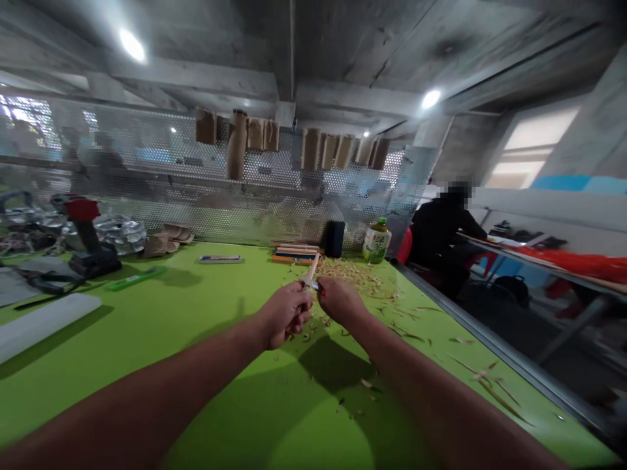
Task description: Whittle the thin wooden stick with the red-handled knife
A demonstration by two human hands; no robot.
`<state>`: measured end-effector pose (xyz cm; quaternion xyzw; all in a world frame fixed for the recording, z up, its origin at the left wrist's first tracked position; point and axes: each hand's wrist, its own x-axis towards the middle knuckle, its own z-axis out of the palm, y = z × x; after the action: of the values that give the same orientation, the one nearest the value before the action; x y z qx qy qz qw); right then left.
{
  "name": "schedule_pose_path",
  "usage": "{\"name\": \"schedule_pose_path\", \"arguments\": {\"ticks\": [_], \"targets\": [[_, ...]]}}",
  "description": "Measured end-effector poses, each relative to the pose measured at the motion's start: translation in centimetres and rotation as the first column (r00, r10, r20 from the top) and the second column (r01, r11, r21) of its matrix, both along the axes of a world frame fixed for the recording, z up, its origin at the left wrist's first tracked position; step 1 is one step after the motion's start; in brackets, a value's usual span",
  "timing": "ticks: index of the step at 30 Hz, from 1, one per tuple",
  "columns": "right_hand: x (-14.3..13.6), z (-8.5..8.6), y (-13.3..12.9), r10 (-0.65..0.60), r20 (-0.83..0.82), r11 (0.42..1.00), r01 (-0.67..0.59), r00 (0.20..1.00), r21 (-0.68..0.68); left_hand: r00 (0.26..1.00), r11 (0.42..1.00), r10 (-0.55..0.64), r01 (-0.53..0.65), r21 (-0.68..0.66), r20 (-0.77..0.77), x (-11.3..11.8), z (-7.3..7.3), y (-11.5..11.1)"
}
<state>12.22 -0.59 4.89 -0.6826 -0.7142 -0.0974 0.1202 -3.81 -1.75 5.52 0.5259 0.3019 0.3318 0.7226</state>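
My left hand (288, 313) is closed around a thin pale wooden stick (314, 266), which points up and away from me. In my right hand (341, 300) is a knife with a red part showing at the grip; its short blade (310, 282) lies against the stick just above my left fingers. The two hands are close together over the middle of the green table (235, 391). Curled wood shavings (362, 277) lie thick beyond my right hand and scatter toward the right edge.
At the back stand stacked wooden strips (294, 253), a black block (335, 239) and a green-capped bottle (377, 241). A red-and-black cordless drill (85, 235), a green cutter (137, 278) and a white roll (49, 323) occupy the left. A person (448, 232) sits at another table, right.
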Motion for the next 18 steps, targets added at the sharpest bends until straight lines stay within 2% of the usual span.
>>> {"name": "schedule_pose_path", "arguments": {"ticks": [8, 13, 16, 17, 18], "targets": [[2.4, 0.6, 1.0, -0.069, -0.025, 0.995, 0.07, 0.997, 0.069, 0.998, 0.998, -0.057, 0.057, 0.012, 0.033, 0.2, 0.1, -0.7], [2.8, 0.1, 1.6, -0.076, -0.062, 0.993, 0.081, 0.995, 0.084, 0.999, 0.999, -0.045, 0.045, 0.011, 0.004, 0.0, 0.6, -1.2], [4.3, 0.0, 2.7, -0.113, -0.246, 0.985, 0.141, 0.963, 0.098, 0.999, 1.0, -0.031, 0.031, -0.003, -0.026, -0.1, 0.9, -2.1], [5.3, 0.0, 3.2, -0.145, -0.335, 0.978, 0.187, 0.931, 0.096, 0.998, 0.999, -0.047, 0.047, -0.008, -0.036, -0.1, 1.0, -2.5], [6.5, 0.1, 3.6, -0.202, -0.457, 0.962, 0.263, 0.867, 0.074, 0.997, 0.997, -0.074, 0.073, -0.013, -0.039, 0.0, 1.0, -2.9]]}}
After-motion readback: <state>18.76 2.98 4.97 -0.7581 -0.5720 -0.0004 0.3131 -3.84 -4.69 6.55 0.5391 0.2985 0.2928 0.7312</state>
